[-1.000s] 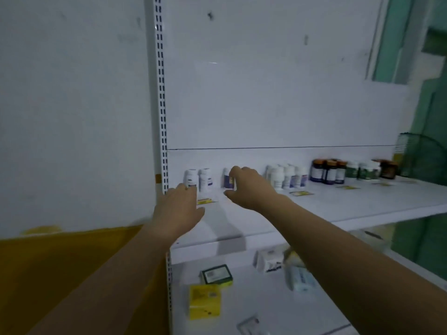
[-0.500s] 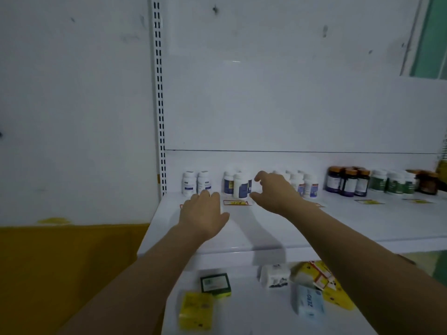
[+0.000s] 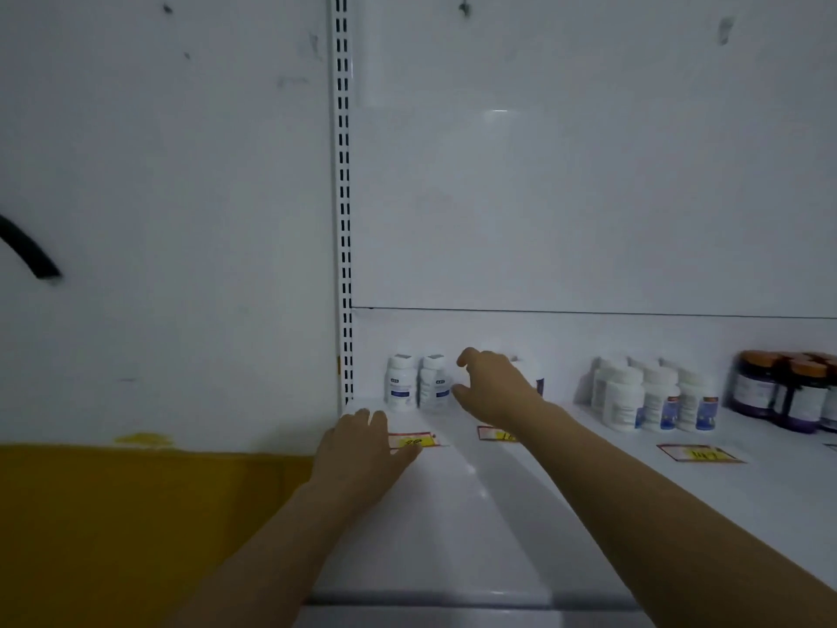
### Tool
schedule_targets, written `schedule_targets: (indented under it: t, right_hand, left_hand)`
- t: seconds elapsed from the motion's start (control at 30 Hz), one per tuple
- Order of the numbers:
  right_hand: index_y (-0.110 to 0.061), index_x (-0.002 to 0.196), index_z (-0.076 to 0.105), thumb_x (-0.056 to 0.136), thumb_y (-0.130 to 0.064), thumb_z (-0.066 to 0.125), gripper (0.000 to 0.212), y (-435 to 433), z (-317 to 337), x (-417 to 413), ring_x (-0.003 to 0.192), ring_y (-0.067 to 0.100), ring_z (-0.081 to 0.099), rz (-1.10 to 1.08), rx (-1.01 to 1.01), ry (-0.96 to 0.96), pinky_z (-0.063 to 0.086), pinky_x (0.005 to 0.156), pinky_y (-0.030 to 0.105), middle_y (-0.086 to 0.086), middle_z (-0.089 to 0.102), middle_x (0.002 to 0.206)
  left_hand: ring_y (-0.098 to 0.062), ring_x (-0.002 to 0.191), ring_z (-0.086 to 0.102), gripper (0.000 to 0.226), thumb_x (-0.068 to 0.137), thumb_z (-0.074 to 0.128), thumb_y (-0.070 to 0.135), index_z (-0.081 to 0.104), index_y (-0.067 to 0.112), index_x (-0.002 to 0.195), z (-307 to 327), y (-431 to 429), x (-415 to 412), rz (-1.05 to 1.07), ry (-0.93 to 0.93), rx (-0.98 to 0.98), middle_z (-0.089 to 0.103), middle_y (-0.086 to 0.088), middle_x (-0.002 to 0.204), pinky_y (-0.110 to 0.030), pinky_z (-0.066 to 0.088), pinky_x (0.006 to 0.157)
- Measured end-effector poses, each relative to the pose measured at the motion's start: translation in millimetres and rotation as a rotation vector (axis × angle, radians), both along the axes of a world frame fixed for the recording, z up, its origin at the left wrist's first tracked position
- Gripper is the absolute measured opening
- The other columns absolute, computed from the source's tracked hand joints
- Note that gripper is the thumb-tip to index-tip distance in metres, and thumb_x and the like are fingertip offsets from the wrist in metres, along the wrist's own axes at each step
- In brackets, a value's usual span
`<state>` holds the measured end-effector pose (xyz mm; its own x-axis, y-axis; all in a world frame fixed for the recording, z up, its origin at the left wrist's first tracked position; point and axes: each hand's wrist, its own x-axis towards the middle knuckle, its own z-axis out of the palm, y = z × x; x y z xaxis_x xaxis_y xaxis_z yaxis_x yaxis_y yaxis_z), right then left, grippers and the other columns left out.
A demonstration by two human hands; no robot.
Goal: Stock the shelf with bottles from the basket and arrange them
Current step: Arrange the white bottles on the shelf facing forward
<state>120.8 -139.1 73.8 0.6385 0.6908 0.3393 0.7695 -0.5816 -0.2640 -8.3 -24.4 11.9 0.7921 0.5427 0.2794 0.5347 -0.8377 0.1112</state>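
On the white shelf (image 3: 453, 514), two white bottles with blue labels (image 3: 416, 383) stand at the back left corner. My right hand (image 3: 493, 387) hovers just right of them, thumb and fingers spread, holding nothing I can see. It hides most of another blue-labelled bottle (image 3: 538, 382) behind it. My left hand (image 3: 362, 451) rests flat on the shelf near its left edge, touching a yellow price tag (image 3: 414, 441). The basket is out of view.
Further right stand several white bottles with blue labels (image 3: 652, 396), then dark bottles with orange caps (image 3: 788, 392). More price tags (image 3: 699, 453) lie on the shelf. A slotted upright (image 3: 344, 197) bounds the shelf on the left, beside a white and yellow wall.
My right hand has moved left, across the blue-labelled bottles towards the two corner bottles. My left hand slid forward to the price tag. The view has come closer and shifted left.
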Motion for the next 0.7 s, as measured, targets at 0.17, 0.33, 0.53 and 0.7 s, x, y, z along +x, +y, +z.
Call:
schedule_targets:
  t: [0.17,0.33,0.53,0.7]
  right_hand:
    - [-0.006,0.128,0.047,0.096,-0.021,0.048,0.035,50.1,5.4,23.1,0.114,0.028,0.051,0.071,-0.011,-0.025,0.043,0.091,0.034,0.015,0.052,0.126]
    - [-0.007,0.130,0.045,0.098,-0.027,0.045,0.038,98.6,10.6,39.6,0.116,0.031,0.050,0.107,-0.074,-0.085,0.040,0.095,0.038,0.015,0.051,0.128]
    - [-0.011,0.132,0.043,0.099,-0.039,0.037,0.044,130.7,-5.4,49.4,0.117,0.033,0.047,0.060,-0.262,-0.363,0.031,0.100,0.042,0.014,0.048,0.128]
    - [-0.009,0.130,0.042,0.100,-0.031,0.039,0.037,141.5,-21.4,45.7,0.111,0.035,0.046,0.057,-0.267,-0.319,0.031,0.099,0.042,0.017,0.039,0.126]
  left_hand:
    - [-0.029,0.145,0.010,0.094,0.085,0.022,0.075,0.011,0.008,0.150,-13.8,14.5,21.5,0.044,0.129,-0.102,0.008,-0.012,0.158,-0.044,0.012,0.118]
    - [-0.025,0.147,-0.003,0.100,0.082,0.017,0.079,0.000,0.008,0.151,-20.8,15.6,31.0,0.070,0.185,-0.159,-0.004,-0.010,0.159,-0.041,0.000,0.119]
    - [-0.023,0.147,-0.006,0.103,0.079,0.011,0.081,-0.003,0.009,0.151,-24.9,15.2,31.7,0.078,0.219,-0.166,-0.006,-0.009,0.159,-0.040,-0.004,0.117]
    - [-0.023,0.146,-0.007,0.109,0.074,0.010,0.084,-0.005,0.009,0.151,-27.9,18.2,31.8,0.075,0.190,-0.202,-0.007,-0.008,0.159,-0.040,-0.005,0.116]
